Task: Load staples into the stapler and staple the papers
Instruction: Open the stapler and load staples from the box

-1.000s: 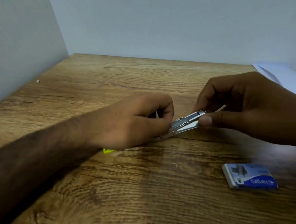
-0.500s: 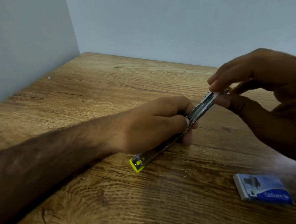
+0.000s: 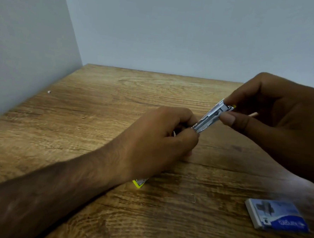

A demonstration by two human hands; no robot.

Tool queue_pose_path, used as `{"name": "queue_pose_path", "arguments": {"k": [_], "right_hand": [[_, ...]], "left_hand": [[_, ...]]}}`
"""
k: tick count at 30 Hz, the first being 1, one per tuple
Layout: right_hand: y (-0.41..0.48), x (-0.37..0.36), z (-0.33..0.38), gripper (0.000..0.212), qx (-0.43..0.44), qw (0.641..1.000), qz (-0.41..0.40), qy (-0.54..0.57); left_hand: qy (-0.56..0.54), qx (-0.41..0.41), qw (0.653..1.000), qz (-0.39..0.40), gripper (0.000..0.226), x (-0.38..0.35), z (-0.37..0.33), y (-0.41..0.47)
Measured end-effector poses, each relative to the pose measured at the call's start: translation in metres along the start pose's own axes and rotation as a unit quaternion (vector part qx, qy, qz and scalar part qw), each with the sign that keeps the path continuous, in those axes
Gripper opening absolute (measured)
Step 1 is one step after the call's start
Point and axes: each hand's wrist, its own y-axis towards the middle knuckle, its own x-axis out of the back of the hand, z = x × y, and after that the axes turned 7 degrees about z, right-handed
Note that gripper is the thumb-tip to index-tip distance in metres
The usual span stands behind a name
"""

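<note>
Two hands work on one stapler [image 3: 210,116] above a wooden counter [image 3: 116,101]. The left hand [image 3: 162,141] is closed around the lower body of the stapler, fingers curled over it, with its outer edge low against the counter. A yellow end of the stapler [image 3: 139,183] pokes out below that hand, close to the wood. From the top of the left fist the shiny metal part slants up and away toward the right hand [image 3: 273,122]. That hand pinches the far metal tip: a fingertip sits on top of it and the thumb [image 3: 229,119] presses from below, so the hand is clamped on the stapler's upper end. A speck of yellow shows at that tip, just beside the fingertip. Whether staples lie in the metal channel cannot be told.

Nearer the person than the right hand, a small blue and white box [image 3: 277,215] lies flat on the counter, well apart from both hands. One loose staple [image 3: 193,198] lies on the wood between the left hand and the box. Far beyond the left forearm, a tiny pale speck [image 3: 49,91] sits near the wall [image 3: 28,46].
</note>
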Motion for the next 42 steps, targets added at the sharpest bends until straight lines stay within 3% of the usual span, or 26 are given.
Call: {"name": "queue_pose_path", "arguments": {"k": [4,9,12,13,17,19,23,24,26,29,30,33,37,42], "right_hand": [[-0.001,-0.004,0.004,0.027,-0.013,0.998,-0.009,0.056],[-0.002,-0.006,0.006,0.062,0.010,0.993,-0.079,0.083],[-0.005,-0.003,0.007,0.060,-0.002,0.998,0.063,-0.008],[-0.006,-0.003,0.007,0.061,-0.001,0.997,0.075,-0.019],[0.000,0.002,0.006,0.066,0.036,0.995,-0.044,0.088],[-0.002,0.002,0.005,0.065,0.042,0.993,-0.062,0.092],[-0.010,-0.012,0.003,0.044,0.014,0.989,0.119,-0.091],[-0.010,-0.014,0.002,0.041,0.017,0.986,0.131,-0.102],[-0.007,-0.012,0.005,0.033,0.019,0.993,0.096,-0.062],[-0.002,-0.005,0.010,0.030,-0.010,0.993,-0.017,0.114],[-0.002,-0.004,0.011,0.029,-0.011,0.993,-0.041,0.115],[-0.006,-0.005,0.017,0.022,0.030,0.996,-0.042,-0.069],[-0.009,-0.006,0.024,0.033,0.043,0.977,-0.014,-0.209],[-0.010,-0.007,0.022,0.030,0.127,0.905,0.024,-0.405]], "left_hand": [[0.018,-0.012,0.999,-0.036,0.015,0.000,0.001,0.000],[-0.039,0.006,0.998,-0.049,0.018,0.000,0.001,0.000],[-0.054,0.011,0.998,-0.045,0.018,-0.001,0.004,0.001],[-0.059,0.013,0.997,-0.041,0.017,-0.002,0.004,0.001],[-0.083,0.021,0.995,-0.043,0.017,-0.003,0.003,0.002],[-0.093,0.022,0.994,-0.045,0.017,-0.004,0.002,0.002],[-0.092,0.009,0.994,-0.055,0.018,-0.004,0.001,0.002],[-0.090,0.006,0.994,-0.055,0.018,-0.004,0.001,0.002],[-0.099,0.008,0.994,-0.053,0.017,-0.003,0.001,0.002],[-0.094,0.011,0.994,-0.057,0.016,-0.002,0.002,0.002],[-0.085,0.011,0.995,-0.056,0.015,-0.003,0.001,0.002],[-0.094,0.020,0.994,-0.044,0.015,-0.005,0.000,0.001],[-0.138,0.055,0.988,-0.043,0.017,-0.004,-0.001,0.001],[-0.149,0.083,0.985,-0.034,0.021,-0.001,-0.003,0.002]]}}
